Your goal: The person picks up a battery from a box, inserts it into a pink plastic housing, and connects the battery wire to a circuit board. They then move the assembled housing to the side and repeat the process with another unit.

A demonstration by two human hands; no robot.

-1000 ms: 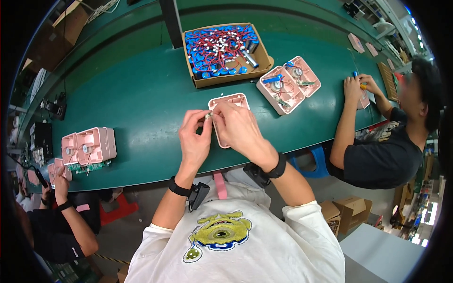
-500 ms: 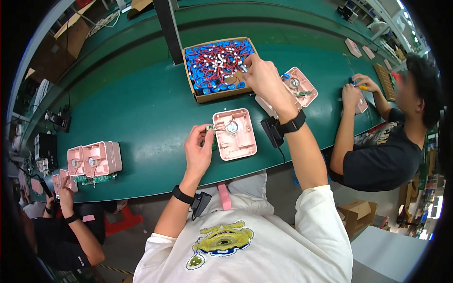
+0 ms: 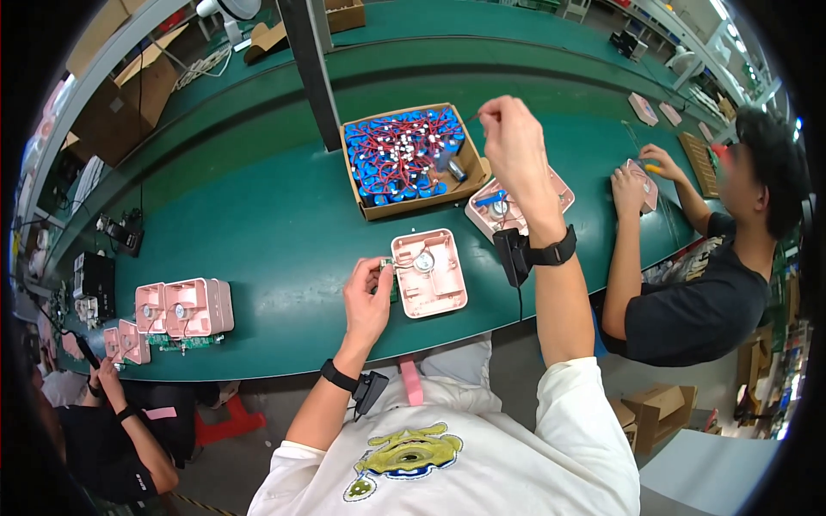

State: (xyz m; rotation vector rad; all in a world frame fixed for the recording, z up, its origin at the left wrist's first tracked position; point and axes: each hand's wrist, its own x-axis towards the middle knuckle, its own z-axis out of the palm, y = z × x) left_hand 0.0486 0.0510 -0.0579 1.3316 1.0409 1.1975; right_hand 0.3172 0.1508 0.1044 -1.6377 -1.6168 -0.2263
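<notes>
My left hand (image 3: 368, 297) pinches the edge of a small green circuit board (image 3: 394, 288) beside an open pink plastic housing (image 3: 432, 303). Thin wires run from the board toward a round silver speaker (image 3: 423, 261) inside that housing. Past the right rim of a cardboard box (image 3: 391, 210), my right hand (image 3: 514, 142) is raised with fingers pinched. A bit of red wire (image 3: 474, 118) shows at its fingertips; its far end cannot be made out. Blue cylindrical batteries with red leads and white connectors (image 3: 400, 155) fill most of the box. One silver-and-blue cylinder (image 3: 456, 169) lies in its right part, near a blurred shape.
Another pink housing (image 3: 483, 219) with a blue part stands under my right forearm. Several pink housings (image 3: 200, 318) with boards sit at the left. A metal post (image 3: 311, 77) rises behind the box. Co-workers work at the right (image 3: 714, 232) and lower left (image 3: 129, 430).
My right hand has moved from the box's right side up and away to the right. My left hand keeps hold of the board. The whole view has shifted, so the bench appears lower.
</notes>
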